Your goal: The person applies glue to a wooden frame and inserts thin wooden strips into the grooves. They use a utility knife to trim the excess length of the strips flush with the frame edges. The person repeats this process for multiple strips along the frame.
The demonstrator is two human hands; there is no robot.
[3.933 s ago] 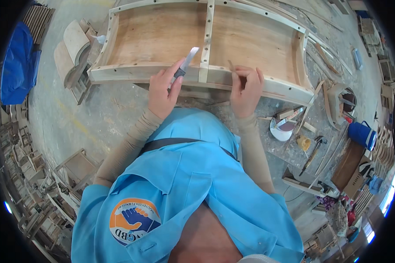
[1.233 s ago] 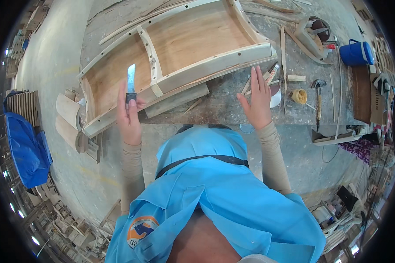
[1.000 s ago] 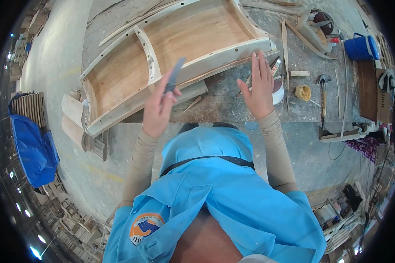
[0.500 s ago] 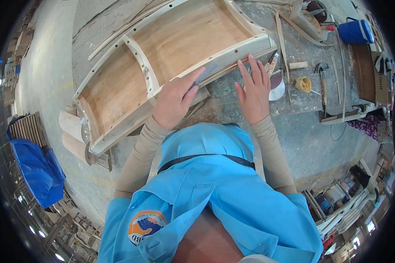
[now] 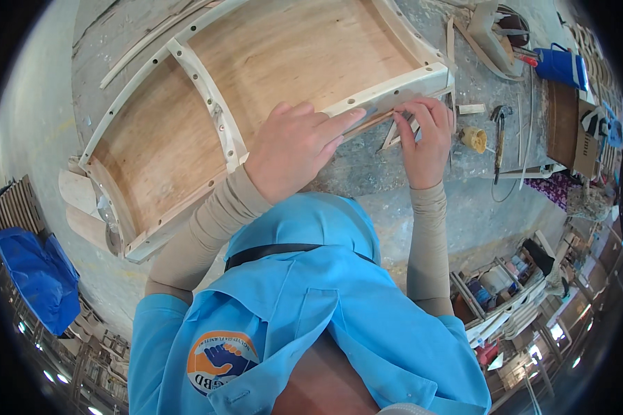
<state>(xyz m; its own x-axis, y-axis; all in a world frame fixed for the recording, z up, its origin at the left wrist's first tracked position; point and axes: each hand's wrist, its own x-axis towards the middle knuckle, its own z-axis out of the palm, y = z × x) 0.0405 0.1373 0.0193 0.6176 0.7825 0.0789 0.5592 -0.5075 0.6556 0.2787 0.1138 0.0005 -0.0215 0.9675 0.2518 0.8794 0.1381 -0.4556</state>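
A curved wooden frame (image 5: 394,92) with a plywood panel (image 5: 291,52) lies tilted across the workbench. Along its near side, my left hand (image 5: 291,149) is closed, with the index finger stretched along the edge. A small grey-blue flat blade (image 5: 371,111) shows beyond that fingertip, and its handle is hidden in the hand. My right hand (image 5: 428,142) is at the same near side, close to the right corner. Its fingers curl in by the end of a thin brown wooden edge (image 5: 377,121); what they grip is hidden.
Right of the frame on the workbench (image 5: 477,97) are a tub of yellowish paste (image 5: 473,140), a hammer (image 5: 500,142) and a small wood block (image 5: 471,108). A blue cooler (image 5: 561,68) stands farther back. Curved wooden pieces (image 5: 83,197) sit by the frame's left end.
My left hand has moved right along the near edge with the blade. My right hand has shifted right, and its spread fingers have curled in. The whole view has turned slightly.
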